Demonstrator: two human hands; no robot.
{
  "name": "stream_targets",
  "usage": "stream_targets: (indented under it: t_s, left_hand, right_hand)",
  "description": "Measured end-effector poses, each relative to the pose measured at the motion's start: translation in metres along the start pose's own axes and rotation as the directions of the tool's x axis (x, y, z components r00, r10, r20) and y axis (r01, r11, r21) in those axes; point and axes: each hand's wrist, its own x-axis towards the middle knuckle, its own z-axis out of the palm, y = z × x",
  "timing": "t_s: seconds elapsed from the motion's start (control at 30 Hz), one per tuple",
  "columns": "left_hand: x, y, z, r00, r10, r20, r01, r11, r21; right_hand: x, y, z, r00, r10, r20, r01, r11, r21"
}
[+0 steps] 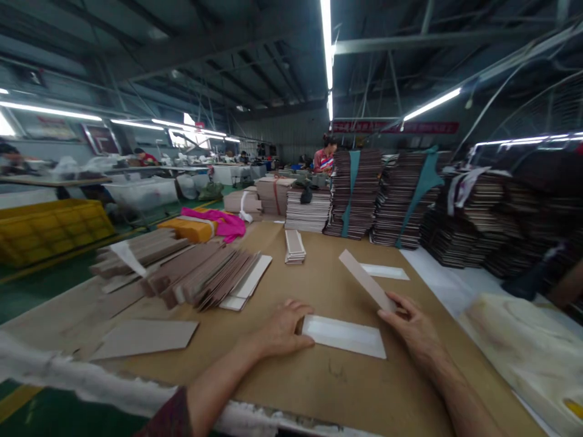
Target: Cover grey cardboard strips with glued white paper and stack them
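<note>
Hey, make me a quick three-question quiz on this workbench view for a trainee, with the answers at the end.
1. Which hand holds the tilted grey-brown strip?
2. True or false: the magenta cloth lies farther from the viewer than the white panel at the left hand.
3. What colour are the fabric pieces hanging down two tall dark stacks? A yellow, B teal, C pink.

Key: 1. The right hand. 2. True. 3. B.
</note>
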Motion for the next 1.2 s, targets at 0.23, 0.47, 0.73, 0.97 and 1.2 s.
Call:
stream_targets:
  t_s: [0.23, 0.47, 0.73, 0.97, 1.2]
  left_hand:
    - [0.001, -0.020, 0.010, 0.996, 0.051, -0.068, -0.057, 0.995, -0.086]
    - [0.000, -0.030, 0.011, 0.989, 0.130, -0.071, -0.138, 0.983, -0.121]
    - [0.000, -0.034, 0.009, 0.981, 0.184, -0.066, -0.190, 0.977, -0.098]
    - [-0.001, -0.030, 0.006, 0.985, 0.158, -0.063, -0.166, 0.974, -0.152]
    - [-0.003, -0.027, 0.004, 0.994, 0.103, -0.045, -0.109, 0.982, -0.153]
  right_hand:
    - [-0.002, -0.017, 0.000, 0.981, -0.023, 0.194, 0.055, 0.985, -0.164]
    - [-0.009, -0.010, -0.012, 0.873, 0.034, 0.486, 0.096, 0.966, -0.239]
    - [-0.020, -0.009, -0.010, 0.865, 0.020, 0.501, 0.149, 0.944, -0.295]
    - [-0.021, 0.001, -0.006, 0.844, -0.050, 0.534, 0.239, 0.927, -0.289]
    - [-0.022, 0.009, -0.008, 0.850, -0.042, 0.525, 0.238, 0.920, -0.312]
